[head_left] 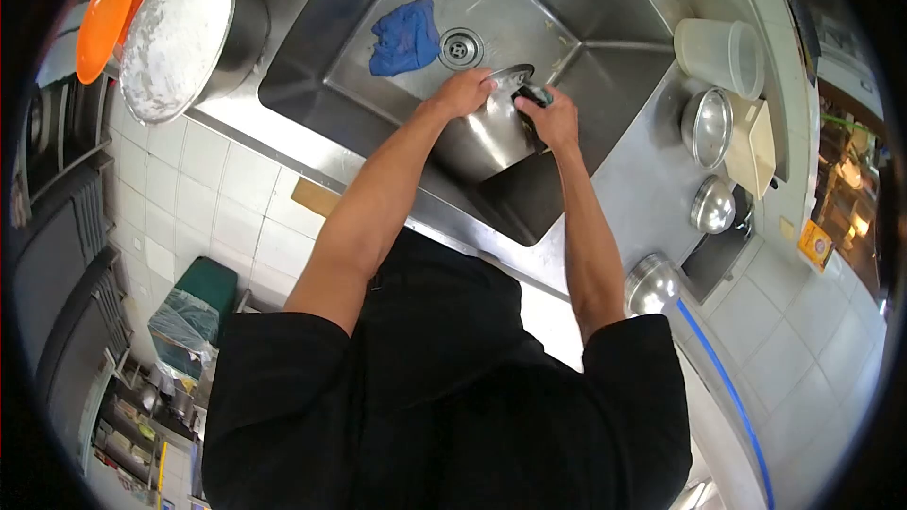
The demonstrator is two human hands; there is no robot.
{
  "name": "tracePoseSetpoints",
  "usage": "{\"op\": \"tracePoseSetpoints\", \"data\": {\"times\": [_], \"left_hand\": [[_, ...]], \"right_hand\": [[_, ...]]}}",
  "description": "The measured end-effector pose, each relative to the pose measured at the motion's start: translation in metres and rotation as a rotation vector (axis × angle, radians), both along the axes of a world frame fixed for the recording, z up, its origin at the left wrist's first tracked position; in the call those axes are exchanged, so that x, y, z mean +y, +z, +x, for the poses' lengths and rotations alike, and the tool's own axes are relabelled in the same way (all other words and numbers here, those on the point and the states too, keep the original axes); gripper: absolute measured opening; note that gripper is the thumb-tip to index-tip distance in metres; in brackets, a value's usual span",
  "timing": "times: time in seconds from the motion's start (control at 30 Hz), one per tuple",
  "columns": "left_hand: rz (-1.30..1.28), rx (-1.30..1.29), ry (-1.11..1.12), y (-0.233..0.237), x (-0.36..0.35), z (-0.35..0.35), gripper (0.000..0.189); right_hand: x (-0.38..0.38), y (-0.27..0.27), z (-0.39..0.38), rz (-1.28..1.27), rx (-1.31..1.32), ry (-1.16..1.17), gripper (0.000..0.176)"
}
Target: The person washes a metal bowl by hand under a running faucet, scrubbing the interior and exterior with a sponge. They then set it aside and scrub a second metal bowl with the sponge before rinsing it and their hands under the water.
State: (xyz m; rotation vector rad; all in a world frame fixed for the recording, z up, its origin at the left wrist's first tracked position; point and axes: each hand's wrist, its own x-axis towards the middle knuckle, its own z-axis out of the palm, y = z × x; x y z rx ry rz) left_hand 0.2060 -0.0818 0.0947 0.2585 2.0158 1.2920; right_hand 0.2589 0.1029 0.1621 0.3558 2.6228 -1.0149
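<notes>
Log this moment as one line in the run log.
metal pot: tilted over sink | left hand: on its rim | right hand: near rim, grip unclear | blue cloth: in sink, beside drain

this is a kitchen, most likely a commercial one. a wide steel sink lies beneath the hands, which have a metal pot in it; a drain sits just beyond them. right of the hands, steel bowls and a plastic tub stand on a metal surface. left of them are a large white-topped vessel and, lower, a tiled floor and green bin.
</notes>
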Motion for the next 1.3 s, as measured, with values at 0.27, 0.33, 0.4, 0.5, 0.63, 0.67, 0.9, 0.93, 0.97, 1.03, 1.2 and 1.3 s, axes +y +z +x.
{"op": "tracePoseSetpoints", "data": {"times": [0.27, 0.33, 0.4, 0.5, 0.63, 0.67, 0.9, 0.93, 0.97, 1.03, 1.2, 1.3], "left_hand": [[-0.017, 0.068, 0.011, -0.010, 0.004, -0.001, 0.034], [-0.034, 0.164, 0.109, -0.015, 0.005, 0.008, 0.036], [-0.035, 0.093, 0.065, -0.015, 0.004, 0.008, 0.035], [-0.015, 0.087, 0.057, -0.006, 0.003, 0.004, 0.034], [-0.022, 0.035, 0.017, -0.001, 0.002, 0.002, 0.033], [-0.023, 0.045, 0.019, 0.001, 0.001, -0.001, 0.033], [0.025, 0.129, 0.073, -0.012, 0.000, 0.004, 0.030], [0.023, 0.066, 0.030, -0.013, -0.001, 0.002, 0.030], [0.021, 0.066, 0.034, -0.014, -0.001, 0.000, 0.030], [0.041, 0.085, 0.050, -0.007, 0.001, 0.005, 0.030], [0.038, 0.115, 0.071, -0.010, 0.001, 0.005, 0.030], [0.038, 0.114, 0.055, -0.008, -0.001, 0.002, 0.031]], "right_hand": [[-0.010, 0.005, -0.004, 0.244, 0.025, 0.046, 0.042], [-0.005, -0.001, -0.006, 0.165, 0.023, 0.044, 0.042], [-0.005, -0.002, -0.003, 0.108, -0.040, -0.003, 0.039], [-0.019, 0.005, 0.009, 0.228, 0.088, 0.125, 0.037], [-0.006, 0.001, -0.003, 0.159, -0.041, -0.054, 0.038], [-0.007, -0.006, 0.004, 0.234, 0.095, -0.017, 0.042], [-0.006, -0.004, -0.002, 0.150, -0.012, -0.032, 0.045], [-0.014, -0.001, 0.002, 0.246, 0.004, 0.189, 0.045], [-0.014, 0.001, -0.003, 0.245, 0.004, 0.193, 0.045], [-0.006, 0.001, -0.001, 0.092, 0.009, 0.187, 0.046], [0.011, -0.006, -0.020, 0.024, -0.082, -0.028, 0.048], [-0.002, -0.005, -0.002, 0.047, 0.050, 0.144, 0.050]]}}
